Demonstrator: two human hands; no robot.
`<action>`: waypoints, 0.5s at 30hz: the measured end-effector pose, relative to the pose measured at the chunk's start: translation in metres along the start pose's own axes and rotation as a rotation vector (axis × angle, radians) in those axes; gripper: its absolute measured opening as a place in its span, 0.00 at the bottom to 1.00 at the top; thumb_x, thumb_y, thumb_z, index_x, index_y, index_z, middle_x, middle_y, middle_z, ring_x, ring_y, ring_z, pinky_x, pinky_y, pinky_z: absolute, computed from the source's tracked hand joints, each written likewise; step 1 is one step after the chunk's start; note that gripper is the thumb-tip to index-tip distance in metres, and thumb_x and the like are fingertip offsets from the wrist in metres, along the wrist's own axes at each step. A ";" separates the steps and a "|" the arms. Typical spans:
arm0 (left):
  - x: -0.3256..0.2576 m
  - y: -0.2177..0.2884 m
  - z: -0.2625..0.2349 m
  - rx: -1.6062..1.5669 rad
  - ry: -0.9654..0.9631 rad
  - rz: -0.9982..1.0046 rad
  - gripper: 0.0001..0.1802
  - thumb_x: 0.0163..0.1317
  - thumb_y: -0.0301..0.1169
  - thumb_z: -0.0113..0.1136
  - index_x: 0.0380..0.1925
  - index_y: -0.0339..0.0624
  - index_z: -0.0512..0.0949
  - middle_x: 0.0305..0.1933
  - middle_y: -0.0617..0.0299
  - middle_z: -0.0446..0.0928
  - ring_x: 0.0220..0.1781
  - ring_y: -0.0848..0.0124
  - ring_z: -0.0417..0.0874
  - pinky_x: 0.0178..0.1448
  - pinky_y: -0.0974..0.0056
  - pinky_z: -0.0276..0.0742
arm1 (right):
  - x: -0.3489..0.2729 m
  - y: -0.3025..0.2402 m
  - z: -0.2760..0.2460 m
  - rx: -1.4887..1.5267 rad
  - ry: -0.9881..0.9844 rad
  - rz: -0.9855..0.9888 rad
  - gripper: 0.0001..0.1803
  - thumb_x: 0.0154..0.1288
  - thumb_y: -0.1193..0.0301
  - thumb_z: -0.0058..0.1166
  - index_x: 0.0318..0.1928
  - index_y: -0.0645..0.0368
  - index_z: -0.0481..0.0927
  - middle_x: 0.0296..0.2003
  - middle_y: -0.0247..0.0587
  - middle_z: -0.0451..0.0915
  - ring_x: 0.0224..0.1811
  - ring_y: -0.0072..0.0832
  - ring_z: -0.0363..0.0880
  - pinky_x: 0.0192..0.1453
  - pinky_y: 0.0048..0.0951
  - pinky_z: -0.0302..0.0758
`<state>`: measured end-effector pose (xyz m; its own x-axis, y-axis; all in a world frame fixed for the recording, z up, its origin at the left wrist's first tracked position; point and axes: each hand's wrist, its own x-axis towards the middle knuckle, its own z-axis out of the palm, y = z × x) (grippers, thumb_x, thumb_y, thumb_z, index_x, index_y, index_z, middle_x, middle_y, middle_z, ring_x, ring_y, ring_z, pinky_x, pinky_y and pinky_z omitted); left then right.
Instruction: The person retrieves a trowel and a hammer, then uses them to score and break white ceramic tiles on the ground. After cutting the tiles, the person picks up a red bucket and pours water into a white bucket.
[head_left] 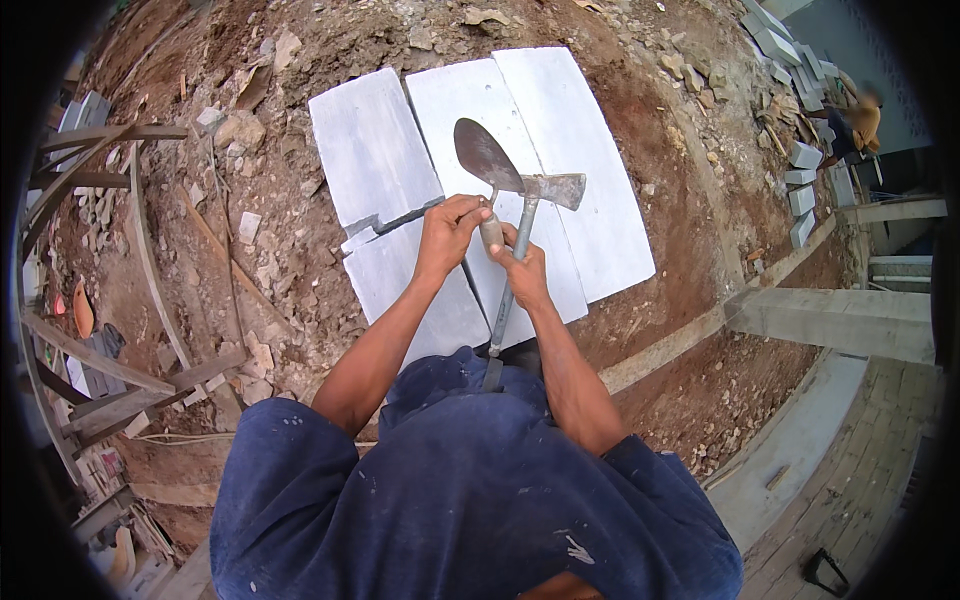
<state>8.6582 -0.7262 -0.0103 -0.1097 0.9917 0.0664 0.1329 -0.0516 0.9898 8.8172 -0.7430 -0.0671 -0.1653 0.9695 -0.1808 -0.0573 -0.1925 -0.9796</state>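
My left hand (452,238) is closed, its fingertips pinching a trowel (486,155) where the neck meets the wooden handle. The trowel's dark, leaf-shaped blade points away from me. My right hand (524,272) is closed around the metal shaft of a hatchet (555,189), and its thumb rests against the lower end of the trowel handle. The hatchet's head lies just right of the trowel blade, and its shaft runs back toward my waist. Both tools are over pale grey-white blocks (590,170) laid side by side, one with a broken edge (375,226).
Reddish soil with rubble (270,150) surrounds the blocks. Wooden poles and planks (150,250) stand at the left. A concrete beam (840,322) and a plank surface (850,470) are at the right. Another person (858,122) is at the far right near more blocks (803,200).
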 end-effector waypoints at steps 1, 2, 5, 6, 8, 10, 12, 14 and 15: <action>0.000 -0.003 0.000 0.016 -0.009 0.018 0.10 0.61 0.27 0.61 0.37 0.32 0.83 0.41 0.53 0.83 0.42 0.65 0.82 0.50 0.64 0.74 | 0.001 0.005 0.001 -0.012 0.018 0.022 0.21 0.60 0.74 0.58 0.55 0.65 0.79 0.44 0.36 0.81 0.46 0.22 0.75 0.52 0.26 0.71; -0.002 -0.008 0.001 0.053 0.012 0.071 0.09 0.60 0.26 0.61 0.36 0.32 0.83 0.40 0.53 0.83 0.40 0.65 0.82 0.47 0.64 0.75 | 0.002 0.010 0.002 -0.024 0.037 0.043 0.21 0.60 0.75 0.59 0.55 0.65 0.79 0.44 0.36 0.81 0.47 0.22 0.76 0.53 0.26 0.71; -0.003 -0.017 0.006 0.127 0.065 0.197 0.06 0.59 0.23 0.61 0.35 0.31 0.83 0.38 0.51 0.83 0.36 0.63 0.83 0.41 0.64 0.77 | 0.006 0.017 0.004 -0.017 0.040 0.086 0.23 0.60 0.76 0.60 0.56 0.66 0.77 0.48 0.41 0.81 0.51 0.26 0.77 0.57 0.28 0.71; -0.004 -0.016 0.007 0.128 0.070 0.207 0.06 0.59 0.23 0.61 0.35 0.31 0.82 0.38 0.51 0.83 0.36 0.62 0.83 0.40 0.64 0.77 | 0.005 0.020 0.001 -0.010 0.033 0.101 0.23 0.60 0.77 0.61 0.57 0.67 0.77 0.50 0.43 0.81 0.52 0.27 0.77 0.59 0.28 0.71; -0.007 -0.017 0.011 0.136 0.066 0.238 0.06 0.59 0.22 0.61 0.35 0.31 0.82 0.38 0.52 0.82 0.35 0.62 0.83 0.39 0.63 0.77 | 0.002 0.026 -0.002 -0.057 0.063 0.074 0.22 0.61 0.75 0.60 0.56 0.67 0.77 0.49 0.45 0.81 0.49 0.27 0.79 0.53 0.27 0.75; -0.007 -0.021 0.011 0.156 0.077 0.291 0.06 0.60 0.22 0.60 0.35 0.31 0.82 0.38 0.52 0.81 0.35 0.61 0.83 0.38 0.62 0.77 | 0.000 0.017 -0.001 -0.073 0.145 0.104 0.20 0.64 0.73 0.59 0.54 0.68 0.78 0.45 0.45 0.81 0.44 0.25 0.80 0.44 0.26 0.76; -0.008 -0.020 0.013 0.182 0.109 0.296 0.06 0.60 0.23 0.60 0.35 0.31 0.81 0.38 0.52 0.81 0.35 0.61 0.83 0.39 0.62 0.77 | -0.018 -0.007 -0.009 -0.054 0.308 0.206 0.17 0.66 0.69 0.58 0.51 0.68 0.79 0.38 0.44 0.83 0.36 0.23 0.81 0.32 0.24 0.77; -0.011 -0.018 0.018 0.170 0.131 0.298 0.06 0.61 0.23 0.60 0.36 0.32 0.81 0.38 0.52 0.81 0.35 0.61 0.83 0.38 0.62 0.77 | -0.035 -0.026 -0.035 -0.298 0.369 0.228 0.17 0.68 0.63 0.57 0.44 0.68 0.79 0.25 0.37 0.79 0.26 0.18 0.75 0.19 0.23 0.67; -0.010 -0.016 0.022 0.144 0.130 0.305 0.06 0.61 0.23 0.61 0.36 0.32 0.81 0.38 0.52 0.81 0.34 0.61 0.83 0.38 0.62 0.77 | -0.040 -0.018 -0.055 -0.443 0.433 0.059 0.18 0.68 0.61 0.57 0.42 0.67 0.78 0.19 0.32 0.73 0.22 0.16 0.71 0.18 0.23 0.63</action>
<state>8.6789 -0.7325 -0.0291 -0.1670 0.9097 0.3802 0.3154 -0.3161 0.8948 8.8785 -0.7699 -0.0475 0.2640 0.9506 -0.1634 0.3692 -0.2561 -0.8934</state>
